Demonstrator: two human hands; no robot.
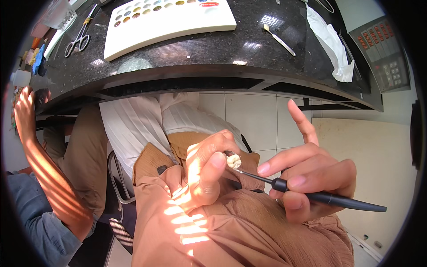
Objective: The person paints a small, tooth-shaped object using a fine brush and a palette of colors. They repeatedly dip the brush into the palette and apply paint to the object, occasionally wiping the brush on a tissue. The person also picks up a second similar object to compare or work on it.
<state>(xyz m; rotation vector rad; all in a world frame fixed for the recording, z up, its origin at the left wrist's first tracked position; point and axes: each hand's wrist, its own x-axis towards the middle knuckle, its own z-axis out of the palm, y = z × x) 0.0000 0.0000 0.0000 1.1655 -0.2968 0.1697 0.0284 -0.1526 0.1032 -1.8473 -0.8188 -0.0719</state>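
Tooth (234, 161) pinched in the left hand (204, 173), probably for steadiness; right hand (321, 172) grips the black tool (344, 202) pen-style, likely for control.

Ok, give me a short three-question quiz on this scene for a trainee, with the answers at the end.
1. Which hand holds the black-handled tool?
2. True or false: the ring-handled metal instrument lies to the left of the white palette.
3. The tool's tip is nearest to: a) the palette, b) the tooth-shaped piece, c) the ring-handled instrument.
Key: 1, the right hand; 2, true; 3, b.
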